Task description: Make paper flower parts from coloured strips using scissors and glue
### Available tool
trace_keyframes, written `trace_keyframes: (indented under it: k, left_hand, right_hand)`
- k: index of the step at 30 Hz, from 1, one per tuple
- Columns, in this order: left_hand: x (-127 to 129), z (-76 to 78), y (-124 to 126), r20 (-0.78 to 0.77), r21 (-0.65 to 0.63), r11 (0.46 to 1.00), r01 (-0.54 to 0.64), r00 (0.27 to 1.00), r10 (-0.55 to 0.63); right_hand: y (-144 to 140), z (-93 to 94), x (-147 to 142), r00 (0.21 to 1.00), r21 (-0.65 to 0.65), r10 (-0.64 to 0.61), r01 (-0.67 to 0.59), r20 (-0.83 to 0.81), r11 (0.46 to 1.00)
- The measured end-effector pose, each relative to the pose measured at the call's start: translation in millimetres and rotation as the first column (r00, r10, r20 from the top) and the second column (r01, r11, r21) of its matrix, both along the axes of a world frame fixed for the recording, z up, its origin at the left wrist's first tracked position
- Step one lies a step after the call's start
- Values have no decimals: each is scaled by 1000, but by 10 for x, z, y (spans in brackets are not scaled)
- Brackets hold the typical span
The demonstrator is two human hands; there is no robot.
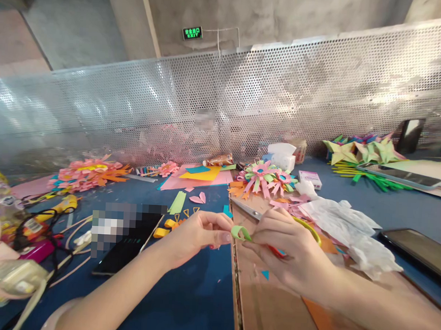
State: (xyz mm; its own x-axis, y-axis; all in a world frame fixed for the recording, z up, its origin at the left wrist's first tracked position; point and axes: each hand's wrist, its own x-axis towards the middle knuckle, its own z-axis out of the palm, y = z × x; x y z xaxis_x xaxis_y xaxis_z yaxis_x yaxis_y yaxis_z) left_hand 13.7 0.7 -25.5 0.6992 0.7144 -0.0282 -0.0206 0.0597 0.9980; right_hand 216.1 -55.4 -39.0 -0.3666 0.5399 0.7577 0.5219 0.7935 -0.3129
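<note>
A light green paper strip, curled into a loop, is between my two hands. My left hand is closed in a pinch at the strip's left end. At its other end my right hand is closed, with thumb and fingers gripping the paper. Scissors show beside my right hand, blades pointing left; a yellow handle part appears behind the knuckles. Whether they lie on the table or touch the hand I cannot tell. Something red and blue shows under the right fingers, partly hidden.
Paper flowers and coloured sheets lie ahead. A phone and tangled cables are on the left. Crumpled tissue and another phone are on the right. A perforated metal panel stands behind.
</note>
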Motion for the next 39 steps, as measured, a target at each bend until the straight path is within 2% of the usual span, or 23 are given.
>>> trace_keyframes:
  k: [7,14,25,32,34,39]
  left_hand:
    - [27,28,-39,7,-31,999,-42,999,42]
    - [46,11,-68,30,-154,988,-32,999,37]
    - [77,23,-108,34,-73,997,-7,999,10]
    - [87,37,-112,35,-136,991,-13,999,18]
    - [74,43,-111,22,-150,989,5,1000,-2]
    - [44,43,-116,-9,-198,978,71,997,-74]
  right_hand:
    - [-23,-4,0,999,-16,16,-16,-28,1000]
    - [-22,-1,-8,999,-16,17,-17,-39,1000]
    - [-24,-10,5,999,-12,14,-15,-36,1000]
    - [-6,-15,-4,1000,6,-6,6,-5,1000]
    - [15,-24,22,999,46,-21,20,34,999]
    - [56,-44,115,974,251,-69,13,214,968]
